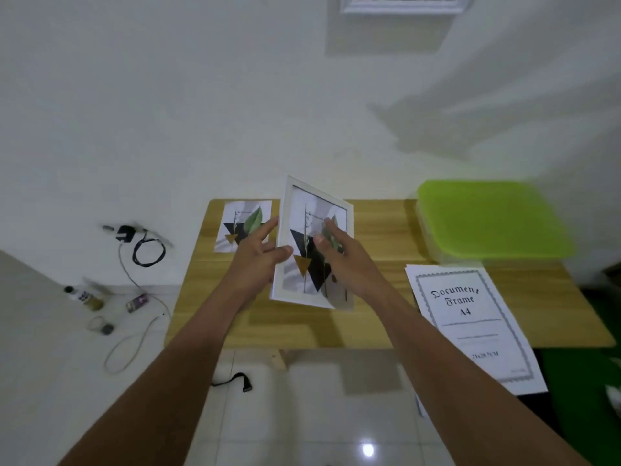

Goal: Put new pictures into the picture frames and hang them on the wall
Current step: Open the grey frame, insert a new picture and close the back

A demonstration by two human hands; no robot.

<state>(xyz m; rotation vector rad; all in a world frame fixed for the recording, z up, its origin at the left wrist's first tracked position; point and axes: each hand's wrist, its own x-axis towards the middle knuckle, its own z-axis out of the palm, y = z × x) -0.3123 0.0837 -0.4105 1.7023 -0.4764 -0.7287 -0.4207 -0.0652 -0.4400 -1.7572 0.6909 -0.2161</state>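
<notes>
White wall rises behind the wooden bench (376, 227), and above that bench we hold the white frame (304, 250) tilted up, its leaf-and-triangle picture facing us. Our left hand (257, 253) pinches the frame's left edge, thumb on the front. Our right hand (346, 260) lies over the lower right of the glass, and we cannot tell whether it grips the edge or only presses. A loose print (243, 227) lies flat behind. To hang it well, we judge both hands should take opposite edges, off the glass, keeping the frame level.
</notes>
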